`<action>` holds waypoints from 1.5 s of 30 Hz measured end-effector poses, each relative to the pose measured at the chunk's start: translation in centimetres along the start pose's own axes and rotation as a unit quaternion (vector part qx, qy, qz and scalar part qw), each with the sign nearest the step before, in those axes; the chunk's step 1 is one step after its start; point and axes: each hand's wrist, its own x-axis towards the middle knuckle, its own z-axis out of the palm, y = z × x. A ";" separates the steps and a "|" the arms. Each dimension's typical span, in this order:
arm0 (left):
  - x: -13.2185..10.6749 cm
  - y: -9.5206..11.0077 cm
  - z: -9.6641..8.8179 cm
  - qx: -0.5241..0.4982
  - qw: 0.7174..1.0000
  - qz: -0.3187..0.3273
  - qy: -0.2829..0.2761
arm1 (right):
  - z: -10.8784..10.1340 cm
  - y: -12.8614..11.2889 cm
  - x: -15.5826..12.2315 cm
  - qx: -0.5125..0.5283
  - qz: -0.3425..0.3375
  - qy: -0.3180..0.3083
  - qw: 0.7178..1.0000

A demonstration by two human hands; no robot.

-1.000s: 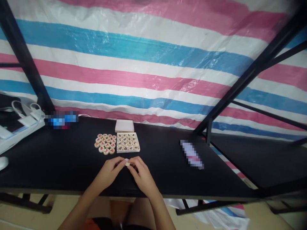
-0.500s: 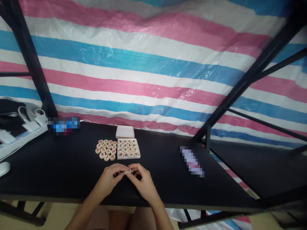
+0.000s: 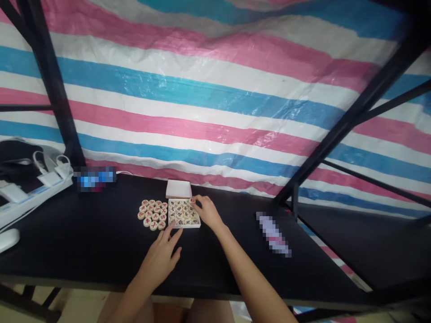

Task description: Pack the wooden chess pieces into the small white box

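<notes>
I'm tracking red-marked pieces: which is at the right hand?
The piece at the far right corner of the filled box; others lie outside, left.

Red-marked piece point(image 3: 192, 201): small pale disc, pinched in my right hand point(image 3: 207, 213) at the box's far right corner; can't tell whether it touches what lies beneath. Box point(image 3: 187, 226): white, square, shallow, flat on its base. Inside, black-marked pieces point(image 3: 179, 209), pale, round, faces up, in close rows. My left hand point(image 3: 161, 252) covers part of its near left corner. Loose red-marked discs point(image 3: 154, 217): face up, clustered flat just left of the box, several touching.
</notes>
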 end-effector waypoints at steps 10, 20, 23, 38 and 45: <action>-0.1 -0.1 0.2 0.047 0.999 0.008 0.018 | 1.7 1.6 -1.2 -0.031 -0.004 0.027 0.999; -0.4 -0.5 -1.1 0.080 0.992 -0.022 0.099 | -1.1 -1.9 -6.0 0.021 0.025 0.065 0.997; -0.6 -2.2 -2.5 0.132 0.981 -0.077 0.117 | -1.5 -4.4 -9.1 0.068 0.061 0.071 0.993; -2.0 -2.8 -3.0 0.175 0.981 -0.045 0.076 | -0.5 -6.8 -12.1 0.101 0.049 -0.031 0.993; -0.3 0.1 -1.1 -0.079 0.996 -0.047 0.012 | 0.2 -7.7 -10.4 0.201 0.080 -0.057 0.975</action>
